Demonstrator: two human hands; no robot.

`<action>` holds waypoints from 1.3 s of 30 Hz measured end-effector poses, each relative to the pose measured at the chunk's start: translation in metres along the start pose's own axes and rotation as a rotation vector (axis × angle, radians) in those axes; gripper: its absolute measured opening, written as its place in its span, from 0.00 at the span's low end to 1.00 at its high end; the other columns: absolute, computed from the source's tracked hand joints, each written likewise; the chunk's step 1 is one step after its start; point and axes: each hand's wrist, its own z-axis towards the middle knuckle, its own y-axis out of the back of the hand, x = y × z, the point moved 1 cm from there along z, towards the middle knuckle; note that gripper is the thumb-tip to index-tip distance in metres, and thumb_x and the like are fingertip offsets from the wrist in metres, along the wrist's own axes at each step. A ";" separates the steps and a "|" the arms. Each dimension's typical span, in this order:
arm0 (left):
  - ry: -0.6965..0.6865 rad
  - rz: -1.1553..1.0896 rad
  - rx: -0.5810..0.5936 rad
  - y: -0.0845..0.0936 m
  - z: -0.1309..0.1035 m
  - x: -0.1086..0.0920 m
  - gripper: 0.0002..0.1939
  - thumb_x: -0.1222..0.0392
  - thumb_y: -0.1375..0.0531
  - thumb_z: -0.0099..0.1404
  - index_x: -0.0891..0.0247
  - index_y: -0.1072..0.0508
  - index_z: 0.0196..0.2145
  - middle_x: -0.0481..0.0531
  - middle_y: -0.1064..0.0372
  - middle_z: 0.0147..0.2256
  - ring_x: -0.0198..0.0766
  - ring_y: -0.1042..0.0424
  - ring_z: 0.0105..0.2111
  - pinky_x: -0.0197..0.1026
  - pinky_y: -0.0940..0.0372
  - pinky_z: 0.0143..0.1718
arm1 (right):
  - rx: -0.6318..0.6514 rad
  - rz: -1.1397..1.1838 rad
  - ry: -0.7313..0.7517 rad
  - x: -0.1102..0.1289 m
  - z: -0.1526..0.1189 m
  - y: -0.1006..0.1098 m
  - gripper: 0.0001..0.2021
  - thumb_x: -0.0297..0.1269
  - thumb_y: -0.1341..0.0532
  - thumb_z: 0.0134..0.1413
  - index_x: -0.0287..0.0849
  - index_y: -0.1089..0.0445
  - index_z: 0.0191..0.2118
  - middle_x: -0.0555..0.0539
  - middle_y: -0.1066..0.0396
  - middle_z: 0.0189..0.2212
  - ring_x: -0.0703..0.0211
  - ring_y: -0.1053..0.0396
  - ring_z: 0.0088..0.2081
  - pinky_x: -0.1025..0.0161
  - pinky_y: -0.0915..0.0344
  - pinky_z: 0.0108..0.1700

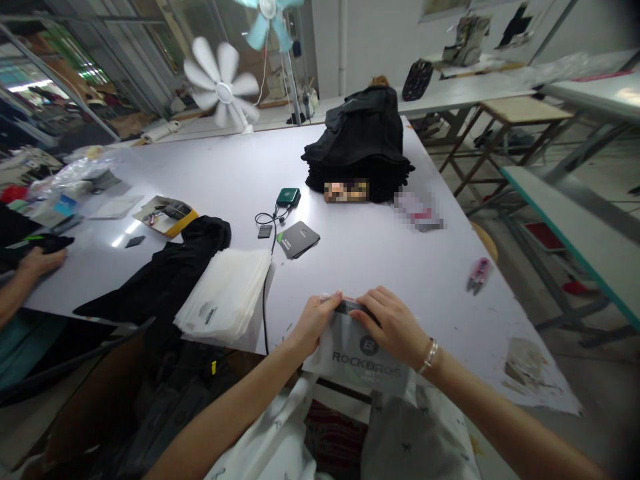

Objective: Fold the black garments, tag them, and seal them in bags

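Over the near edge of the white, smooth-topped table (pixel 415 260), the left hand (pixel 316 323) and right hand (pixel 397 327) are pinching the upper end of a translucent, frosted plastic bag (pixel 363 360) printed ROCKBROS, fingers narrowed on it (probably keeping it taut).
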 end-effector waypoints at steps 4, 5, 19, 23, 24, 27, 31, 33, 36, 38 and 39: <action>0.002 0.032 -0.008 0.000 0.000 0.000 0.20 0.49 0.41 0.54 0.72 0.25 0.32 0.53 0.30 0.22 0.36 0.33 0.22 0.36 0.39 0.28 | 0.017 0.057 -0.026 0.000 0.001 -0.004 0.12 0.38 0.50 0.58 0.41 0.38 0.27 0.47 0.37 0.27 0.60 0.42 0.32 0.62 0.42 0.36; 0.002 0.042 -0.007 0.000 -0.001 -0.001 0.20 0.48 0.41 0.54 0.72 0.25 0.32 0.53 0.30 0.22 0.36 0.33 0.22 0.36 0.39 0.28 | 0.019 0.086 -0.034 0.000 0.001 -0.005 0.12 0.38 0.51 0.59 0.41 0.39 0.26 0.47 0.38 0.26 0.60 0.42 0.31 0.63 0.42 0.35; -0.024 0.094 0.066 -0.002 -0.009 -0.011 0.22 0.46 0.42 0.55 0.71 0.24 0.33 0.54 0.29 0.22 0.35 0.33 0.21 0.34 0.41 0.24 | 0.120 0.243 -0.243 -0.016 -0.003 -0.001 0.14 0.47 0.52 0.57 0.41 0.39 0.36 0.48 0.34 0.29 0.61 0.38 0.31 0.64 0.43 0.34; -0.010 0.136 0.111 -0.002 -0.012 -0.012 0.22 0.45 0.43 0.55 0.69 0.24 0.34 0.54 0.29 0.22 0.36 0.31 0.22 0.34 0.40 0.25 | 0.292 0.215 -0.155 -0.022 -0.007 -0.001 0.20 0.48 0.59 0.60 0.41 0.38 0.28 0.52 0.36 0.20 0.64 0.40 0.23 0.64 0.46 0.32; -0.008 0.149 0.119 -0.003 -0.013 -0.013 0.22 0.45 0.43 0.55 0.69 0.24 0.33 0.54 0.29 0.22 0.37 0.31 0.23 0.35 0.39 0.26 | 0.292 0.199 -0.114 -0.022 -0.009 -0.002 0.22 0.48 0.60 0.60 0.41 0.40 0.24 0.52 0.37 0.18 0.64 0.41 0.22 0.65 0.46 0.32; 0.003 0.190 0.141 -0.003 -0.013 -0.015 0.22 0.45 0.43 0.55 0.69 0.24 0.33 0.55 0.28 0.23 0.37 0.31 0.24 0.35 0.39 0.28 | 0.254 0.163 -0.078 -0.020 -0.011 -0.003 0.24 0.48 0.61 0.61 0.41 0.42 0.20 0.52 0.40 0.16 0.65 0.43 0.21 0.67 0.49 0.27; -0.011 0.259 0.179 -0.001 -0.010 -0.016 0.19 0.48 0.40 0.53 0.68 0.23 0.32 0.56 0.27 0.28 0.38 0.31 0.29 0.36 0.38 0.31 | 0.200 0.041 -0.018 -0.019 -0.014 -0.005 0.24 0.45 0.61 0.61 0.41 0.40 0.21 0.51 0.39 0.16 0.66 0.43 0.20 0.67 0.52 0.25; -0.047 0.320 0.219 0.000 -0.009 -0.016 0.15 0.52 0.37 0.49 0.68 0.23 0.30 0.56 0.27 0.31 0.39 0.31 0.33 0.36 0.39 0.34 | 0.166 -0.040 0.024 -0.019 -0.016 -0.006 0.24 0.44 0.61 0.62 0.40 0.40 0.22 0.51 0.39 0.15 0.66 0.44 0.19 0.66 0.54 0.25; -0.057 0.345 0.240 0.001 -0.007 -0.013 0.12 0.55 0.36 0.48 0.68 0.23 0.29 0.56 0.27 0.30 0.39 0.32 0.32 0.36 0.39 0.35 | 0.123 -0.098 0.075 -0.018 -0.019 -0.009 0.23 0.42 0.61 0.62 0.40 0.39 0.22 0.51 0.39 0.14 0.67 0.45 0.17 0.66 0.56 0.24; -0.064 0.324 0.215 0.001 -0.007 -0.012 0.12 0.55 0.36 0.49 0.68 0.23 0.28 0.56 0.28 0.29 0.37 0.32 0.30 0.36 0.40 0.32 | 0.104 -0.085 0.086 -0.017 -0.018 -0.009 0.23 0.41 0.61 0.62 0.40 0.40 0.22 0.51 0.39 0.14 0.67 0.46 0.16 0.66 0.56 0.23; -0.078 0.323 0.198 0.001 -0.007 -0.012 0.12 0.55 0.36 0.49 0.69 0.23 0.27 0.56 0.28 0.29 0.37 0.32 0.29 0.35 0.40 0.31 | 0.098 -0.073 0.083 -0.018 -0.018 -0.009 0.23 0.41 0.61 0.62 0.40 0.40 0.22 0.51 0.40 0.13 0.67 0.46 0.16 0.66 0.56 0.23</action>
